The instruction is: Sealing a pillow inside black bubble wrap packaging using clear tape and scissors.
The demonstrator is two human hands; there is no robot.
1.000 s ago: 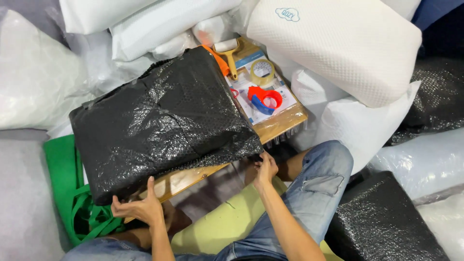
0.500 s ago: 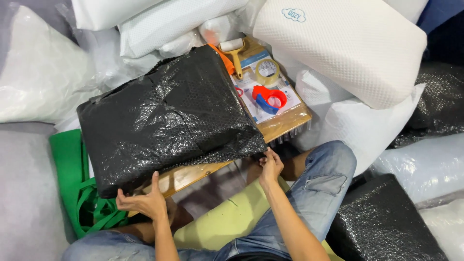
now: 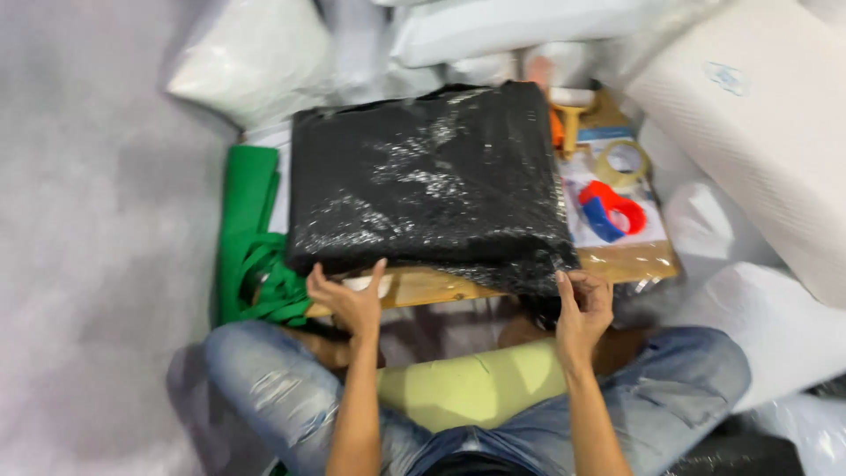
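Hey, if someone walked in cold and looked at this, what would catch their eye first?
A big shiny black plastic-wrapped package fills the middle of a small wooden table. The left hand and right hand grip its near edge. Right of it lie a tape roll and a red-and-blue tape dispenser.

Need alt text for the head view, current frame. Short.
A seated person's left hand and right hand grip the near edge of a large black plastic-wrapped bundle lying on a low wooden board. Tape rolls sit to the right, a green bag to the left, white wrapped cushions around.
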